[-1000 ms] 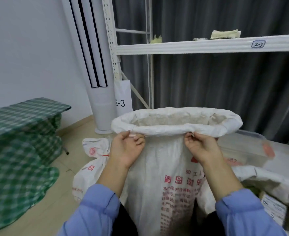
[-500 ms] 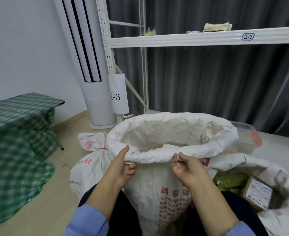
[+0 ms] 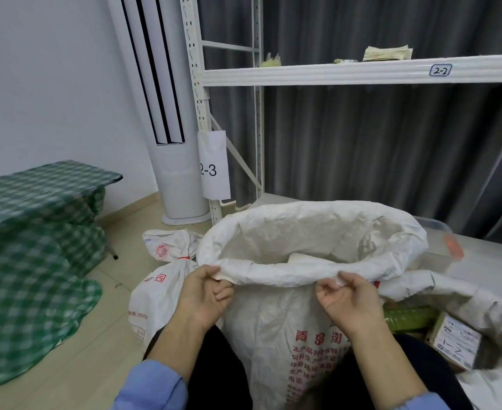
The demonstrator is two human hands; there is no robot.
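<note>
Nearest: left hand [image 3: 202, 294] and right hand [image 3: 347, 303], both at the sack's [image 3: 288, 344] near rim [image 3: 285, 272], set apart, one twd each end of the front edge. Left hand has its thumb over the roll and fingers curled under, pinching it tight. Right hand has fingers curled up vs. the roll's underside, tips nipping its lower edge. Its thumb is mostly hidden, so can't tell how firm the hold is.

Sack stands upright betw. the person's knees, mouth open, top turned outward into a cuff. Prob. it's rolled so the mouth holds wide and the walls stand w/o help, and two hands keep the roll even. Something pale sits low inside; can't tell what.

Left of sack, touching it: tied bag [image 3: 167, 276]. Right of sack: open bag [image 3: 451, 291] w/ box [image 3: 455, 341] and green pack [image 3: 406, 316]. Behind sack, right: clear tub [image 3: 434, 232]. Beyond sack: rack [image 3: 332, 71] w/ "2-3" sign [image 3: 214, 167], and AC tower [image 3: 170, 143]. Far left of sack: check cloth [image 3: 36, 232].
</note>
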